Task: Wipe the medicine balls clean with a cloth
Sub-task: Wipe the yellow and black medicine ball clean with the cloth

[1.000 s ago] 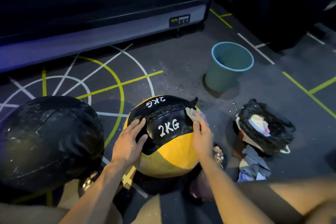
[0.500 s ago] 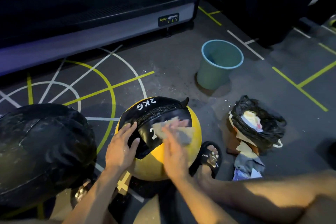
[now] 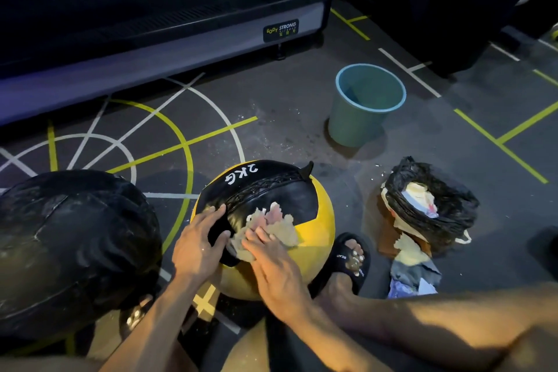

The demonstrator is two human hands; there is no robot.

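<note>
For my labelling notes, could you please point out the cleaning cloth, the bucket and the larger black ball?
Cloth [image 3: 282, 231], head view, its right part.
Teal bucket [image 3: 347, 125], head view, outer wall.
Black medicine ball [image 3: 69, 251], head view, top surface.

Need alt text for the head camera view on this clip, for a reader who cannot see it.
A person's right hand presses a beige cloth flat against a yellow and black 2KG medicine ball on a gym floor while the left hand steadies it. A larger black medicine ball sits left; a teal bucket stands behind.
</note>
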